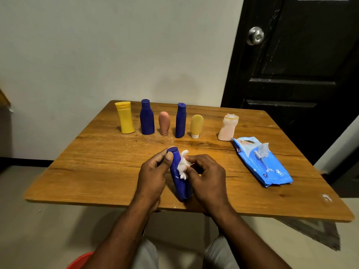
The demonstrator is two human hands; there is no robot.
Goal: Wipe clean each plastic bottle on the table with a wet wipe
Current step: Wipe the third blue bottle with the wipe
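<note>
Now the left hand point(153, 171) grips the bottle point(179, 177) near its cap, the right hand point(206, 175) pinches the wipe point(182, 167) against it just below; a wet bottle could slip.

Left hand point(153, 177): bare, with the thumbnail showing at its far end.
Right hand point(208, 178): bare, with knuckles and tendons plain on its back.
Left forearm point(120, 226): uncovered from the wrist behind the left hand to the picture's lower edge.
Right forearm point(242, 230): uncovered in the same way behind the right hand.
Trousers point(149, 257): pale grey-beige cloth with soft folds, on both legs, beneath the forearms.
</note>
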